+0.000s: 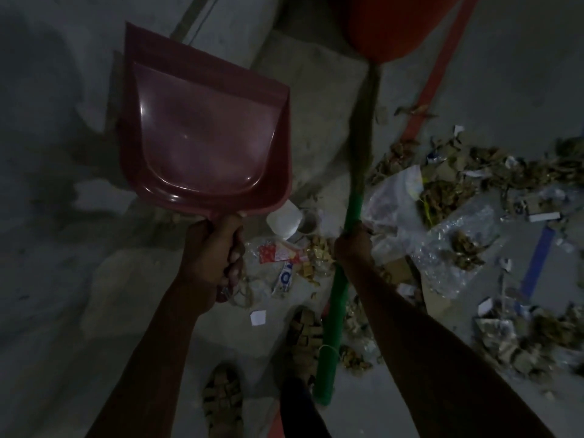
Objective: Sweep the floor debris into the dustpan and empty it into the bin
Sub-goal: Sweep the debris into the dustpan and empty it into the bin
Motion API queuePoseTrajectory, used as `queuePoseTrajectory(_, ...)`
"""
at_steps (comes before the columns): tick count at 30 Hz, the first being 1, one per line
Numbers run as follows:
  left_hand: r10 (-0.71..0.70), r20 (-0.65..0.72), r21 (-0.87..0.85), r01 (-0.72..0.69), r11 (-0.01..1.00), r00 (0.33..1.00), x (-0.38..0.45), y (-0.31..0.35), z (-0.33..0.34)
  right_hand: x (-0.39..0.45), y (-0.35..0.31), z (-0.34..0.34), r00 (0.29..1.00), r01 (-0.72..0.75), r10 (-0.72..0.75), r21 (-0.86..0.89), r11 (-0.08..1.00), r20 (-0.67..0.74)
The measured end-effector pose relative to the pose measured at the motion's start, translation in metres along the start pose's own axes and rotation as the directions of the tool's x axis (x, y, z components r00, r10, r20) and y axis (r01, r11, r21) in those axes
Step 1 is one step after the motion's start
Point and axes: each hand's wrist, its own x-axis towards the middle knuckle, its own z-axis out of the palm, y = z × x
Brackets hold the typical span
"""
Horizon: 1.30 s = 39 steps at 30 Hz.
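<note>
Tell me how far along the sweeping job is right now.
Barely begun. The left hand holds an empty dustpan off the floor; the right hand grips the green broom. Leaves, paper and plastic debris lie scattered. Sweeping and emptying into the red bin remain.

The dustpan (202, 134) is held up on the left, the broom (347, 222) beside it, with debris (458, 200) spread across the floor (63, 248) to the right.

2 woven sandals (222, 396) stand on grey concrete floor (63, 279).
</note>
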Motion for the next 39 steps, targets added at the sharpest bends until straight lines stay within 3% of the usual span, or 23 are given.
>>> queuePoseTrajectory(8, -0.009, 0.013, 0.050, 0.008, 0.999, 1.000, -0.024, -0.022, 0.002, -0.007, 0.066, -0.031, 0.953, -0.118, 0.109, -0.012, 0.993, -0.283)
queuePoseTrajectory(14, -0.012, 0.011, 0.065, 0.011, 0.998, 1.000, -0.050, -0.043, -0.018, -0.062, 0.061, -0.033, 0.926, 0.135, -0.150, -0.067, 0.989, -0.347)
queuePoseTrajectory(18, -0.042, -0.046, 0.070, 0.045, 0.997, 0.998, -0.072, -0.052, -0.038, -0.102, 0.068, -0.002, 0.908, 0.351, -0.366, -0.106, 0.930, -0.204)
queuePoseTrajectory(21, -0.061, -0.094, 0.039, 0.065, 0.997, 0.994, -0.093, -0.063, -0.052, -0.139, 0.076, 0.022, 0.840, 0.540, -0.543, -0.101, 0.836, -0.005)
queuePoseTrajectory(24, -0.094, -0.107, -0.010, 0.093, 0.996, 0.990, -0.112, -0.079, -0.070, -0.169, 0.077, 0.040, 0.805, 0.580, -0.558, -0.076, 0.811, 0.202)
queuePoseTrajectory(28, -0.088, -0.094, -0.030, 0.086, 0.996, 0.992, -0.130, -0.100, -0.102, -0.187, 0.082, 0.056, 0.853, 0.447, -0.369, -0.151, 0.882, 0.370)
queuePoseTrajectory(32, -0.058, -0.084, -0.035, 0.055, 0.998, 0.995, -0.150, -0.117, -0.137, -0.191, 0.103, 0.042, 0.959, 0.215, -0.166, -0.210, 0.954, 0.228)
queuePoseTrajectory(39, -0.086, -0.132, -0.056, 0.079, 0.995, 0.988, -0.184, -0.133, -0.188, -0.204, 0.123, -0.009, 0.999, -0.031, 0.031, -0.104, 0.994, -0.009)
